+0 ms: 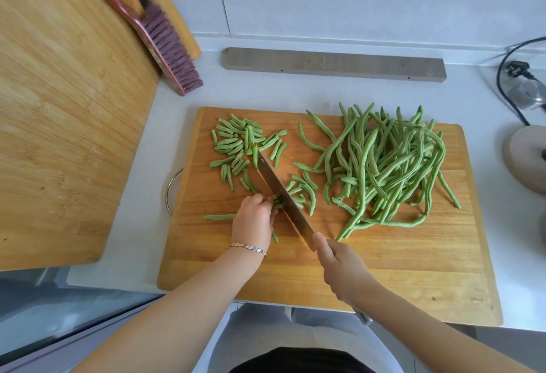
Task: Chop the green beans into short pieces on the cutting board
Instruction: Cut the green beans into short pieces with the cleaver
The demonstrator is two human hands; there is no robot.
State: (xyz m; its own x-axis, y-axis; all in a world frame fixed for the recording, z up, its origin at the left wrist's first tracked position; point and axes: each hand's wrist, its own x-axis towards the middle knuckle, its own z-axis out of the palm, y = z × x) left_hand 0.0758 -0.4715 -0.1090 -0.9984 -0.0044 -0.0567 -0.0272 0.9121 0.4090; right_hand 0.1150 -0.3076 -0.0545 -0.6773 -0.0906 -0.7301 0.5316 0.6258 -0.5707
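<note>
**Head view (the only one)**

- Cutting board point(384, 269): flat on the counter point(325, 91), near edge just over the counter's front edge, close to the body for an easy reach.
- Whole green beans point(390, 165): tangled heap on the right half of the board, tips past its far edge. Well apart from the blade, probably kept there as stock to draw from.
- Cut pieces point(236, 142): scattered toward the board's far left corner, seemingly swept there to keep the cutting spot free. More pieces point(304, 192) lie just right of the blade.
- Bundle point(277, 201): a few beans side by side, crosswise under the blade near the board's middle. One tail point(218, 217) pokes out toward the left edge.
- Left hand point(254, 219): fingers curled over the bundle, pinning it to the board right beside the blade's flat. Curl presumably keeps the fingertips behind the edge.
- Knife point(280, 192): broad blade set diagonally, tip toward the far left corner, edge down on the bundle.
- Right hand point(339, 266): wrapped round the knife's handle, thumb up on the blade's heel, likely for steadier chopping.
- Off the board: large bamboo board point(59, 106) at the counter's left edge (flat or leaning, unclear), brush point(165, 38) propped against it, grey strip point(334, 63) along the back edge.
- Progress, as a judgement: early, most of the heap uncut.
</note>
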